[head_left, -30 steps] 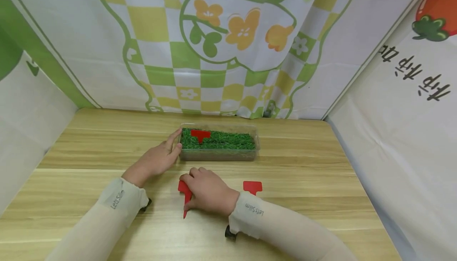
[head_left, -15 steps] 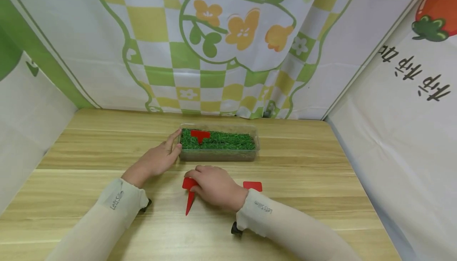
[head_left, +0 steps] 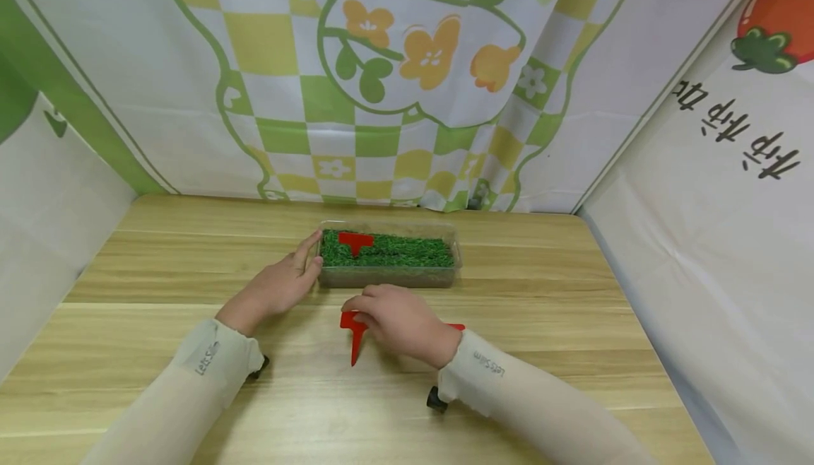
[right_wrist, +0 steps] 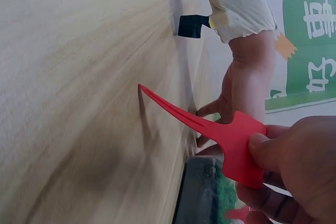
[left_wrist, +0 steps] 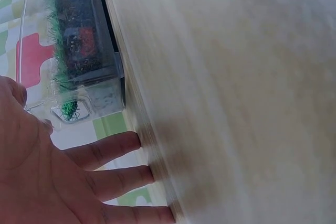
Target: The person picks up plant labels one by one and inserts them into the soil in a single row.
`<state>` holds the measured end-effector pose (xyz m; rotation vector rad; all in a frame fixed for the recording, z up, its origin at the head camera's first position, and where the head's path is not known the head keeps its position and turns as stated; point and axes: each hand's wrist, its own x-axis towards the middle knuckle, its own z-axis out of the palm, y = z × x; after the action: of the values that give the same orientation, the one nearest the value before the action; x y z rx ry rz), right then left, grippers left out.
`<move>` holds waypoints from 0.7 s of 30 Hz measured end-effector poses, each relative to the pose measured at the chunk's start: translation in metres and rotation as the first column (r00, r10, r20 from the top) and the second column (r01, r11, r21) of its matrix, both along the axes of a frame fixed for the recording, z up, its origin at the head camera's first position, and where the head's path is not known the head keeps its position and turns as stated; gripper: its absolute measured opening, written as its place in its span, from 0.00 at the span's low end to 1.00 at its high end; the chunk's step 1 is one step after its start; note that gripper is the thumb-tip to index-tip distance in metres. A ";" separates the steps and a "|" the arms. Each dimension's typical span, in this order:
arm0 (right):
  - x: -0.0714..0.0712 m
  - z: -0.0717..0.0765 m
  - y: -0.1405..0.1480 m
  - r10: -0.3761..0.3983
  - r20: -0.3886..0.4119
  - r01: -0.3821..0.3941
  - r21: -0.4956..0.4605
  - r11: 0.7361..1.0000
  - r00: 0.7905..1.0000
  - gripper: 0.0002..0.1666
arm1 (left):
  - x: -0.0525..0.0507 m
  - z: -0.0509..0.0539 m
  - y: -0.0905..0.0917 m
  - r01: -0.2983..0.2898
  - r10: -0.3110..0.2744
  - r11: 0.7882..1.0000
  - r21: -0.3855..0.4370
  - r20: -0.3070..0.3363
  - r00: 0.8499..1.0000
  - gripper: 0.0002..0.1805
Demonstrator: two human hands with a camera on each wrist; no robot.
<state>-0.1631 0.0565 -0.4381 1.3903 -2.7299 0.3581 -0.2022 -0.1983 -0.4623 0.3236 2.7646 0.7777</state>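
My right hand (head_left: pixel 407 320) pinches a red T-shaped plant label (head_left: pixel 352 327) by its wide head, thumb on one face. In the right wrist view the label's tapered stem (right_wrist: pixel 178 113) slants away to its pointed tip, close to the tabletop. A clear plastic box (head_left: pixel 388 278) holds dark soil topped with green grass (head_left: pixel 407 249). Another red plant label (head_left: pixel 355 241) stands upright in it toward the left. My left hand (head_left: pixel 280 285) touches the box's left end with thumb and forefinger; its other fingers (left_wrist: pixel 113 182) are straight and reach down to the table.
One more red plant label (head_left: pixel 456 326) lies on the wooden table (head_left: pixel 540 295), mostly hidden behind my right wrist. A patterned cloth (head_left: pixel 394 140) hangs behind the box, and printed white cloth walls (head_left: pixel 712 239) stand at both sides.
My right hand has moved right and toward the box, carrying the plant label, whose tip has come along. It now covers most of the label lying on the table. My left hand stays at the box.
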 end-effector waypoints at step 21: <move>-0.028 0.041 0.036 -0.067 -0.090 0.055 -0.137 0.989 0.994 0.18 | 0.000 -0.001 -0.001 0.009 -0.009 1.000 0.005 -0.007 1.000 0.36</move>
<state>-0.1909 0.0924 -0.3975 1.2542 -2.6127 0.4505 -0.2017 -0.1995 -0.4632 0.3393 2.7660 0.7830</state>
